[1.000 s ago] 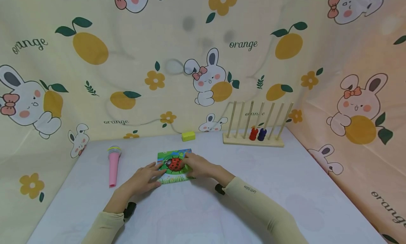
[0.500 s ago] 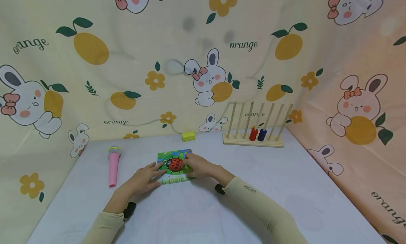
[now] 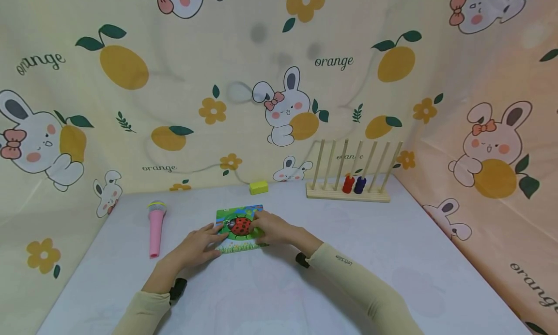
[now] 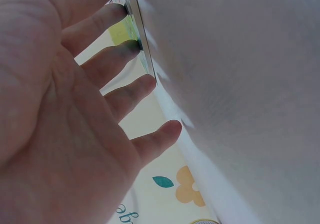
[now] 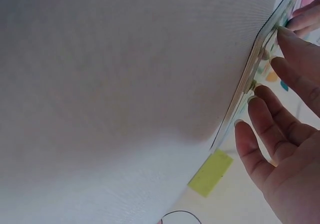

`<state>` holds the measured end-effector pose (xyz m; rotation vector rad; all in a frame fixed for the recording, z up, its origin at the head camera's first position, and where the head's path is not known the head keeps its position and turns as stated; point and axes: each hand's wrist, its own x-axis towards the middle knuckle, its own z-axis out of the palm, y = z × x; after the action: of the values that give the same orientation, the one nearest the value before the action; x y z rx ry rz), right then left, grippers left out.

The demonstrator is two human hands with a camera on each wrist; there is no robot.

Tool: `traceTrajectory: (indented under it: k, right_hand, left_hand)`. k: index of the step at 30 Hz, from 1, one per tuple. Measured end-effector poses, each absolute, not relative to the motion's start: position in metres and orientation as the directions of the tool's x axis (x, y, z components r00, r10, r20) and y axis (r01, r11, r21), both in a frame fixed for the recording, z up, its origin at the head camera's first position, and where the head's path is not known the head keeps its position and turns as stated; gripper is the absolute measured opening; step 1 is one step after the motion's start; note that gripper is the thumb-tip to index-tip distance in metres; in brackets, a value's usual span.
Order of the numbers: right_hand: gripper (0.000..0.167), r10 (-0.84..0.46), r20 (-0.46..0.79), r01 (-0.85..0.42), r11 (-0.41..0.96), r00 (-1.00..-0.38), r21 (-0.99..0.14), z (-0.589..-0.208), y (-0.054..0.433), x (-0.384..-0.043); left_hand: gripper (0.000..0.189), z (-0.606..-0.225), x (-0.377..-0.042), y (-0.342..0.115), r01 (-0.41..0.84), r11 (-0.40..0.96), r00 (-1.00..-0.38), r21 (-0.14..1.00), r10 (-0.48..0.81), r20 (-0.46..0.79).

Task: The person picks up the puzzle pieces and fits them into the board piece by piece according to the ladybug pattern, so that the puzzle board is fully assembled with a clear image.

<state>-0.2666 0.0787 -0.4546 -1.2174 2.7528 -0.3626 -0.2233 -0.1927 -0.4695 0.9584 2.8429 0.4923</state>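
A thin square picture board (image 3: 241, 246), printed with a red ladybug (image 3: 239, 226) on green over a strip of grass, lies flat on the white table; it looks like a children's puzzle. My left hand (image 3: 198, 246) rests at its left side, fingers extended and fingertips on the board, spread in the left wrist view. My right hand (image 3: 273, 227) lies over the board's right side, covering part of it, with fingertips at the ladybug's right edge. In the right wrist view the fingers of that hand (image 5: 287, 149) are gently bent, and their tips touch the board's face.
A pink toy microphone (image 3: 156, 231) lies to the left. Behind the board sits a small yellow block (image 3: 259, 187). At the back right stands a wooden peg rack (image 3: 348, 195) with red pieces (image 3: 348, 184) and dark blue pieces (image 3: 360, 185). A rabbit-and-orange patterned cloth (image 3: 196, 73) hangs behind.
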Motion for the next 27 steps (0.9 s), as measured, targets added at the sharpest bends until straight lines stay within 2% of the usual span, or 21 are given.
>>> traceTrajectory:
  k: [14,21,27]
  right_hand:
    - [0.026,-0.728,-0.006,-0.704,0.665,-0.686,-0.249,-0.458,0.079,-0.265]
    - [0.023,-0.746,-0.006,-0.723,0.647,-0.666,-0.241,-0.455,0.082,-0.259]
    - [0.024,-0.752,-0.008,-0.743,0.652,-0.659,-0.149,-0.449,0.089,-0.253]
  left_hand:
    - [0.051,-0.47,-0.225,-0.192,0.572,0.748,-0.795,0.337,0.606,0.005]
    - [0.05,-0.472,-0.224,-0.193,0.569,0.75,-0.797,0.339,0.604,0.001]
    - [0.05,-0.471,-0.223,-0.193,0.568,0.75,-0.798,0.34,0.602,0.005]
